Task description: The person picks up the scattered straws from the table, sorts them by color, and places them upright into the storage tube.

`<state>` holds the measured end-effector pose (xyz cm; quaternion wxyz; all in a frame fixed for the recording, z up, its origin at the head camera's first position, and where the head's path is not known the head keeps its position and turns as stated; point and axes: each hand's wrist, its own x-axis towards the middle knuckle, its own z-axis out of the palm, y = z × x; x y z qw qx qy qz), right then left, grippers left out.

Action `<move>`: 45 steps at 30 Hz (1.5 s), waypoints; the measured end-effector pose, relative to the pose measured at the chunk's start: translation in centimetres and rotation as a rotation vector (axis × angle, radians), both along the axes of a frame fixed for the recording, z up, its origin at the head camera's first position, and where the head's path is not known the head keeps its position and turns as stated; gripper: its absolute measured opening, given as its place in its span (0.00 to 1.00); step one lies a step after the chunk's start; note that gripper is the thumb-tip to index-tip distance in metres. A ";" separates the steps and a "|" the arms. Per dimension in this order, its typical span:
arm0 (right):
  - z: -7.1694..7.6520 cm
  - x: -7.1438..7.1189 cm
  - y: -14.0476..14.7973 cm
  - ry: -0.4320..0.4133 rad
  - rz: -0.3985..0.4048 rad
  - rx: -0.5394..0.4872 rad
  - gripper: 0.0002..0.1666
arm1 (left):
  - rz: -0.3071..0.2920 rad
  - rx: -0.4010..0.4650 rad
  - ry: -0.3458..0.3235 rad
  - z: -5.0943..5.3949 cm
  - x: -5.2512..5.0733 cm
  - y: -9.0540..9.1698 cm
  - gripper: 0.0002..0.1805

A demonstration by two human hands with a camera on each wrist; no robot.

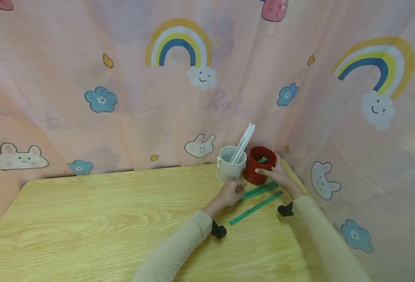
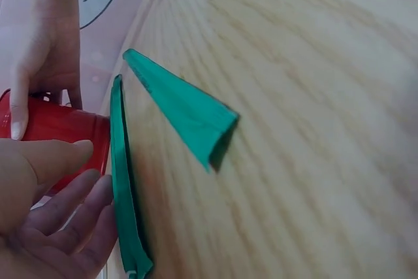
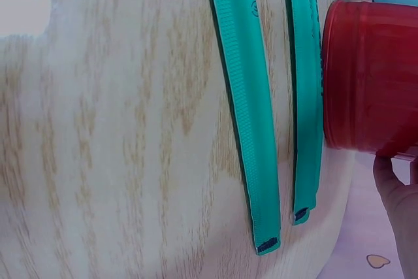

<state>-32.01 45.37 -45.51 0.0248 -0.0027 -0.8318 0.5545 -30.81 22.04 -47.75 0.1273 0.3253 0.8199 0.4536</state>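
Note:
My right hand (image 1: 280,173) grips the side of a small red bucket (image 1: 254,172), thumb at the front. The end of a green stick (image 1: 262,159) shows inside it. Beside the near green wrapped sticks (image 1: 262,189), my left hand (image 1: 231,193) has its thumb and fingers apart; in the left wrist view nothing lies between them. Another long, flat green wrapped stick (image 1: 255,208) lies nearer on the table, roughly parallel. In the right wrist view, the green sticks (image 3: 251,109) have dark marks at one end. Whether the left fingertips touch a stick I cannot tell.
A white bucket (image 1: 225,172) stands left of the red one, with several white wrapped sticks (image 1: 243,143) leaning in it. Both stand near the back right corner of the wooden table (image 1: 105,219). A printed pink curtain (image 1: 130,129) hangs behind and to the right.

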 end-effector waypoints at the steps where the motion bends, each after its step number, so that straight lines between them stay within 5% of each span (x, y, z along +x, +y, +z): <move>1: 0.3 0.2 -0.3 -0.003 0.002 0.002 0.54 | 0.002 -0.011 0.010 -0.1 0.0 0.0 0.20; 12: -0.5 -0.1 -0.1 -0.018 0.005 0.010 0.54 | 0.049 -0.179 0.127 -0.9 0.5 0.2 0.17; 27: -0.6 0.4 0.3 -0.016 -0.002 0.034 0.55 | 0.193 -0.267 0.056 -1.0 1.0 0.0 0.12; 38: 2.3 1.3 -1.5 -0.014 0.033 0.010 0.52 | 0.189 -0.289 0.085 -0.4 0.6 -0.5 0.06; 41: 2.3 1.4 -1.6 -0.018 0.033 0.014 0.52 | 0.184 -0.354 0.141 -0.1 1.0 -0.4 0.06; 45: 1.4 0.8 -1.0 -0.013 0.023 0.010 0.53 | 0.157 -0.506 0.323 0.2 1.6 -0.1 0.08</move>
